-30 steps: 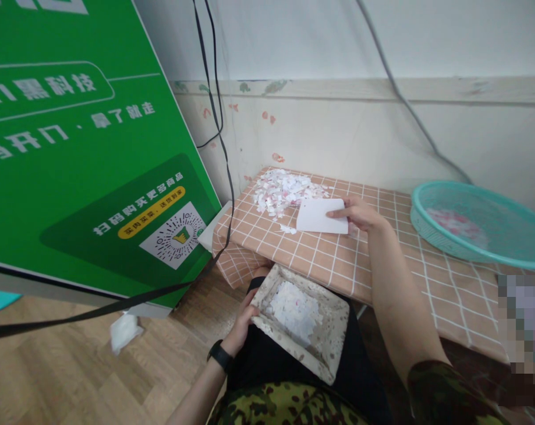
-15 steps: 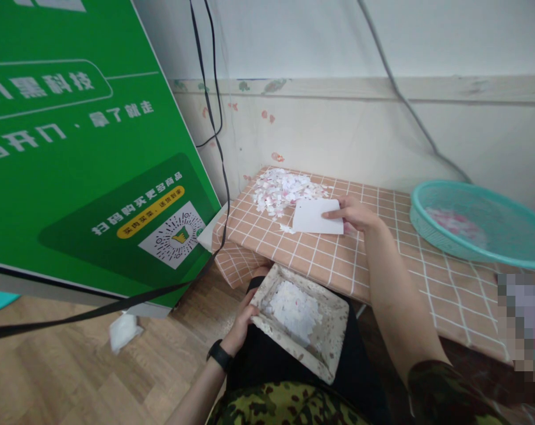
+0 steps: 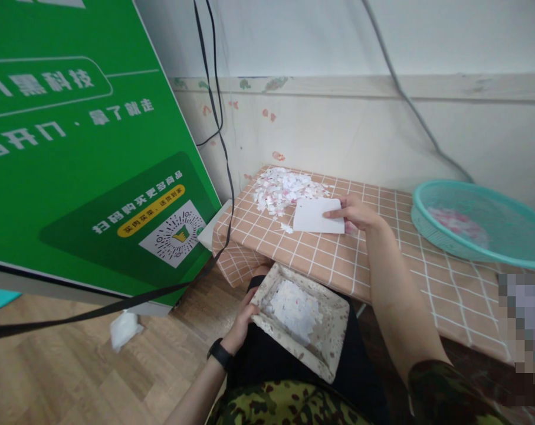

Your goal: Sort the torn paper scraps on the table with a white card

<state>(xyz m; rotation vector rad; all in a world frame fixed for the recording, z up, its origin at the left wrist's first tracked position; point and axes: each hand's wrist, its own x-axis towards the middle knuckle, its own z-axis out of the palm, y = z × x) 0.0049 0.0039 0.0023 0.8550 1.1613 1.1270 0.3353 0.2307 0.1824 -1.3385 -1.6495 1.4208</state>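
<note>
White and flat, the card [image 3: 314,216] is pinched between the thumb and fingers of the person's right hand [image 3: 354,211], over the brown checked tablecloth [image 3: 324,254]; whether it touches the cloth cannot be told. Just beyond it lies a heap of paper scraps [image 3: 280,188]. The left hand [image 3: 241,323] grips the left edge of a speckled tray [image 3: 337,302] above the lap, pale shreds [image 3: 294,310] inside. Farther right stands a teal basket [image 3: 442,243] containing pinkish bits [image 3: 458,225]; a green panel [image 3: 72,183] rises at left.

Pale wall [image 3: 320,47] bears orange smudges [image 3: 278,156] | floor [image 3: 94,389] is wood-grained | cloth-covered table [image 3: 329,260] stands beside wall | light is soft
</note>
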